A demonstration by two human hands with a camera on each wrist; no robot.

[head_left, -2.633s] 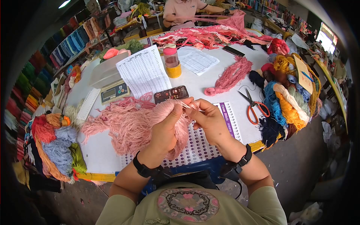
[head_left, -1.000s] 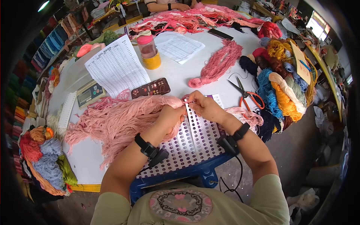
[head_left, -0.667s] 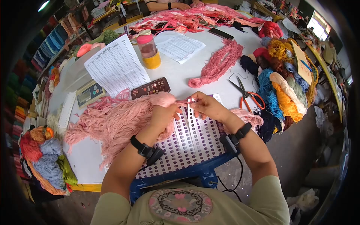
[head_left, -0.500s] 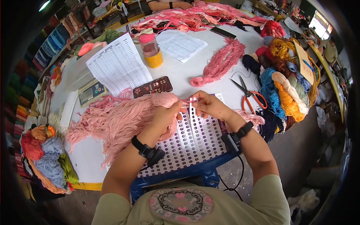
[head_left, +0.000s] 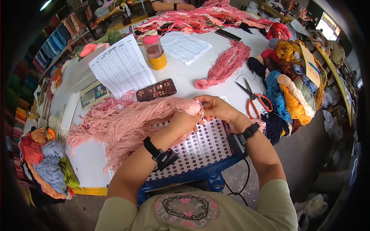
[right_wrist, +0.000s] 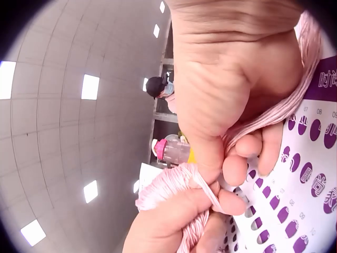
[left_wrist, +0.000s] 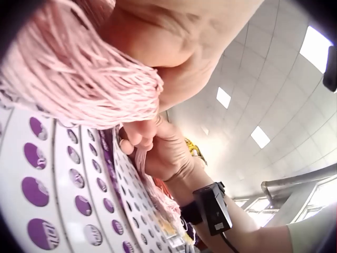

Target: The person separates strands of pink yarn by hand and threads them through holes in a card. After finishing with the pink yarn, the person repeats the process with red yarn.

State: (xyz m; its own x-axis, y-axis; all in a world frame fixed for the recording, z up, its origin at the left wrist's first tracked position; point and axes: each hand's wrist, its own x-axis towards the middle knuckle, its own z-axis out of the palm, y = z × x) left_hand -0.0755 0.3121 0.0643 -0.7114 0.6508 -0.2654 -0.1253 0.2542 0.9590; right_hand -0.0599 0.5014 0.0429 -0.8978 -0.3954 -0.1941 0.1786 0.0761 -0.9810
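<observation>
Shifted right since the earlier frame, the pale pink thread skein (head_left: 131, 119) spans left to near center, its end above hole-punched cards (head_left: 208, 148), gripped by the left hand (head_left: 188, 121), apparently steadying it as the right hand (head_left: 219, 110) pinches strands (right_wrist: 274, 113).

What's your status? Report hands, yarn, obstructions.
Left fingers gripping pink yarn bundle. Right fingers pinching pink strands beside it. Scissors right, out of the way.

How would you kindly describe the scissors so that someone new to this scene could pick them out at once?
On the white table, find the big heap of mixed-colour yarn at right in the head view. Between that heap and the camera wearer's right hand lie the scissors, spread open. Their metal blades and orange handles set them apart from the soft yarn nearby.
</observation>
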